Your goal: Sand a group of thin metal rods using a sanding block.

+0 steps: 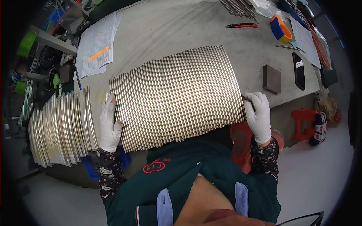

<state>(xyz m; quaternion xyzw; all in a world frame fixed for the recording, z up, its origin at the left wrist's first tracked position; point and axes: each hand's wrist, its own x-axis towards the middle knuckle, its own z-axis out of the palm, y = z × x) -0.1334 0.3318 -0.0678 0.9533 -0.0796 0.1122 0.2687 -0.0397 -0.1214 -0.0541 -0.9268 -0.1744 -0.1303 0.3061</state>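
Observation:
A wide row of several long shiny metal rods (177, 94) lies side by side on the grey table (169, 26), right in front of me. My left hand (109, 126), in a white glove, presses flat against the row's left edge with straight fingers. My right hand (258, 115), also gloved in white, is curled against the row's right edge. Both hands squeeze the row from its two sides.
A second batch of metal rods (60, 128) lies at the table's left end. Papers with an orange marker (98, 53) sit at the back left. A grey block (272, 78), a black phone (298, 71), a tape roll (281, 28) and a red cutter (242, 25) lie at the right. A red stool (303, 122) stands on the floor.

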